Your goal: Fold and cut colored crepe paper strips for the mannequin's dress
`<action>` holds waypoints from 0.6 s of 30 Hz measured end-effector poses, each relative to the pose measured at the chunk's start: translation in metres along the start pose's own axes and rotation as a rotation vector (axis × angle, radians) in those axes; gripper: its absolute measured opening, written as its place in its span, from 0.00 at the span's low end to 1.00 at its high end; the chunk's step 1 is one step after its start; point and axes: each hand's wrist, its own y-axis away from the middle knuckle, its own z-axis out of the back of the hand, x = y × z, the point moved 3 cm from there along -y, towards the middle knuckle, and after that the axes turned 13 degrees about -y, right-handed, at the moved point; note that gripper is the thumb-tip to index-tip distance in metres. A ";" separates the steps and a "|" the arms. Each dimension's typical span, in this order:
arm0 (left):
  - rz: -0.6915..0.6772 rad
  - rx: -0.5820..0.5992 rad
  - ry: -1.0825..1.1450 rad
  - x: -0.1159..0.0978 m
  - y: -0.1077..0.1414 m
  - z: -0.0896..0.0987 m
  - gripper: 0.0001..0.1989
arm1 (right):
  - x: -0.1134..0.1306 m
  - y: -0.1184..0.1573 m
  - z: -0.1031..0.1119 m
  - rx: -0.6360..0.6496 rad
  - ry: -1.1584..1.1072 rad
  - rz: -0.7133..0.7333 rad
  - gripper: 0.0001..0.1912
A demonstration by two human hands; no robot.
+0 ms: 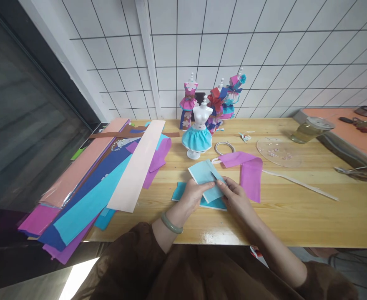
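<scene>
My left hand (pixel 193 193) grips a light blue folded piece of crepe paper (pixel 202 171) at its lower left, thumb lying on top. From the other side, my right hand (pixel 234 196) has its fingers closed at the paper's right edge. A thin dark pointed shape (pixel 214 176) shows by the right fingertips; I cannot tell whether it is a tool or a fold's shadow. Beneath the hands, a darker turquoise strip (pixel 178 191) lies on the table. Just beyond them stands a small white mannequin (pixel 202 113) wearing a turquoise gathered skirt (pixel 197 139).
Crepe paper strips (pixel 136 166) are heaped at the left. A purple strip (pixel 250 179), wire coil (pixel 224 148) and white ribbon (pixel 302 183) lie rightward. Behind stand dressed mannequins (pixel 189 102). Farther right are a clear plate (pixel 265 152) of small bits and a lidded cup (pixel 310 130).
</scene>
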 end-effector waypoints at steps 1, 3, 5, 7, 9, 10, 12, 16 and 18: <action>-0.006 0.001 0.001 -0.001 0.000 0.000 0.24 | 0.001 0.000 0.000 -0.002 0.007 0.006 0.22; -0.020 -0.011 -0.002 -0.002 0.001 0.000 0.22 | 0.001 0.000 0.000 0.000 0.018 0.016 0.22; -0.029 -0.041 -0.007 -0.004 0.001 0.000 0.20 | 0.001 0.000 0.001 0.007 0.019 0.016 0.22; -0.019 -0.073 -0.005 -0.004 0.002 0.001 0.19 | 0.000 0.000 0.002 0.012 0.018 0.013 0.22; -0.017 -0.084 -0.005 -0.005 0.003 0.000 0.18 | -0.002 0.000 0.003 0.012 0.018 0.008 0.21; -0.022 -0.087 -0.007 -0.006 0.003 0.000 0.18 | -0.003 0.000 0.003 0.013 0.014 0.004 0.21; -0.035 -0.090 -0.010 -0.006 0.003 0.000 0.18 | -0.004 -0.001 0.003 0.017 -0.004 -0.004 0.22; -0.036 -0.092 -0.010 -0.005 0.003 0.001 0.18 | -0.003 -0.002 0.003 0.023 -0.029 -0.023 0.23; -0.035 -0.083 -0.020 -0.004 0.003 0.001 0.18 | -0.001 -0.002 0.003 0.024 -0.038 -0.035 0.23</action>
